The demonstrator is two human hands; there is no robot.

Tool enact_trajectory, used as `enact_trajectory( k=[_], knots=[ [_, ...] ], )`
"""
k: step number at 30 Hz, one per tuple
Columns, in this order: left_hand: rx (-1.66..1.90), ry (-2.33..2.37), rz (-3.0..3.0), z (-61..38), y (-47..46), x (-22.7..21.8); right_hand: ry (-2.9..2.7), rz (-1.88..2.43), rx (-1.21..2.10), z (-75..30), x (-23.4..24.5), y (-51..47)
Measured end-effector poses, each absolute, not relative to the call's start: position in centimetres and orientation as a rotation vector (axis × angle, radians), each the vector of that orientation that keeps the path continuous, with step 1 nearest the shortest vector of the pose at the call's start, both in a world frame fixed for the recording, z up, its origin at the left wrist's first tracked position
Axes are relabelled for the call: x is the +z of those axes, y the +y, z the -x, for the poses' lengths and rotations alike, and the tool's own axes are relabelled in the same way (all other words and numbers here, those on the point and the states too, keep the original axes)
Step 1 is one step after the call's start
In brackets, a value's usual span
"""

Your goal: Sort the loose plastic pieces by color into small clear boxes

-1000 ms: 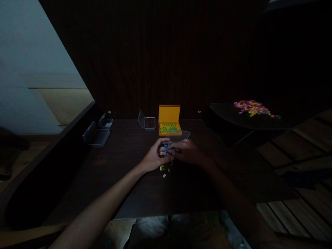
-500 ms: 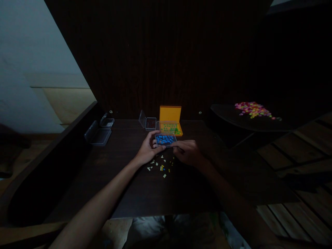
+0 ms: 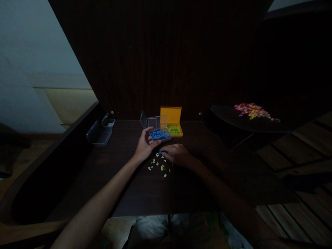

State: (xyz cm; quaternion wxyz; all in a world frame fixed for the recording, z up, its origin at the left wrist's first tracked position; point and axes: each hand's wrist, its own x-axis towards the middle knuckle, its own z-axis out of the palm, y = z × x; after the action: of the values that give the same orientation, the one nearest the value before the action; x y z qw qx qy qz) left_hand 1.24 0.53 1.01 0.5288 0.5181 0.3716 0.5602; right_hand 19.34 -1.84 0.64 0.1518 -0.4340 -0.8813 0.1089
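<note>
My left hand [image 3: 145,143] is closed around the left side of a clear plastic box [image 3: 166,139], its thumb on the near edge. Small blue building bricks [image 3: 158,134] lie inside the box, and its transparent lid [image 3: 163,120] stands raised at the back. Just below the box, my right hand [image 3: 177,154] pinches a small blue brick [image 3: 159,153] at its fingertips. On the table under that hand are scattered cream bricks [image 3: 157,164] and a few yellow bricks [image 3: 162,167], with one more blue brick among them.
A yellow box [image 3: 171,114] stands open behind, with green pieces in it. Beside it is a small clear box [image 3: 142,118], partly covered by the raised lid. Two open clear boxes [image 3: 103,136] sit at left. Colourful beads [image 3: 251,110] are heaped on the right shelf [image 3: 225,114].
The clear box's lid is now raised, and the box has shifted left and tilted in my left hand. My right hand has left the box and moved down-left to a blue brick.
</note>
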Motion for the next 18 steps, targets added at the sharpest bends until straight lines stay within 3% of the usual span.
enact_trajectory(
  k=[18],
  knots=[
    [1.309, 0.895, -1.218, -1.2, 0.4, 1.2, -2.523, 1.371, 0.43, -20.1, 1.6, -1.2]
  ],
)
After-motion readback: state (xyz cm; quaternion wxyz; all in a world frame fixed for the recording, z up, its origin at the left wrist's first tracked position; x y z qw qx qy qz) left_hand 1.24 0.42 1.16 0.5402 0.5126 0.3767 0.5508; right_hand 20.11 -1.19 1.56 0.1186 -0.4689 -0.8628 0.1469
